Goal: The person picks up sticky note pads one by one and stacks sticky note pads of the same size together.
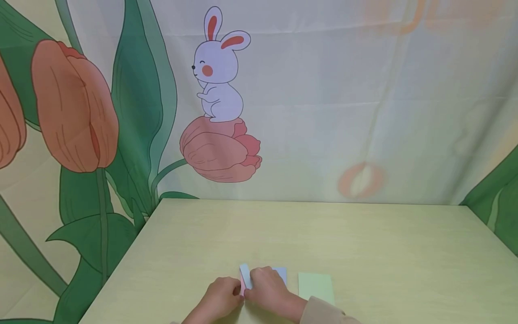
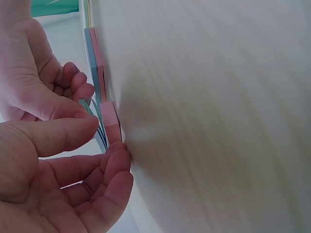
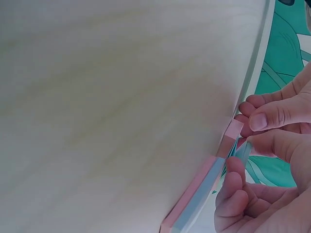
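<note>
A small pad of sticky notes with a pink side stands at the table's front, between the two hands. My left hand grips its near end, thumb on one face and fingertips at the pink edge by the table. With thumb and curled fingers my right hand pinches a light blue sheet lifted at the pad's top; several thin sheet edges fan out beside it. Behind the right hand lies a blue pad, partly hidden; side-on in the right wrist view, this second pad shows pink and blue layers.
A light green square pad lies to the right of the right hand, its corner close by the beige sleeve. The pale wooden table ends at a printed curtain with tulips and a rabbit.
</note>
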The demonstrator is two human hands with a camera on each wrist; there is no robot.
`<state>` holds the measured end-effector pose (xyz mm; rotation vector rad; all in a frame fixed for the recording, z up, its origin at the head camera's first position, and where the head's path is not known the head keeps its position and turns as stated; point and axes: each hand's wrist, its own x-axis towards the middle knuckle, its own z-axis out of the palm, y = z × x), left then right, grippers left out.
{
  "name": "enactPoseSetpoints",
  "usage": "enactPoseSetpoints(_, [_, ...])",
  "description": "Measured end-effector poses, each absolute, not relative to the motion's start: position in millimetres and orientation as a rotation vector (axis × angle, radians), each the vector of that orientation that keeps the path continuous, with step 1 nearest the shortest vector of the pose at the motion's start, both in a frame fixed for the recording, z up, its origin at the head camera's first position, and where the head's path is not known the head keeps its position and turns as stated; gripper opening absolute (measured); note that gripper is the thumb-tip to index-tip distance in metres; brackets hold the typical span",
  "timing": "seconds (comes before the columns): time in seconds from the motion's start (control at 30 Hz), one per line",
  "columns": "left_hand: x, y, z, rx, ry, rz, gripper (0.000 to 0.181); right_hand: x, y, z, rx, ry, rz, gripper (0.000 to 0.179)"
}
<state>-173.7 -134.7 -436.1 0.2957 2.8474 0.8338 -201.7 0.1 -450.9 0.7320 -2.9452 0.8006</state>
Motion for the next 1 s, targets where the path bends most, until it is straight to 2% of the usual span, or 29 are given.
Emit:
enactPoseSetpoints(0.67, [-173.7,-133.4,-435.7,0.3,2.848,0.818,0.026,-200.2,-2.5,-448.7,0.709,-2.999,0.82,0.028])
enactPoseSetpoints(1.0, [-172.4,-133.8,-435.2,0.295,2.848,0.819,0.023,-201.6,0.3,-446.9,0.66,-3.053,0.968,0.032])
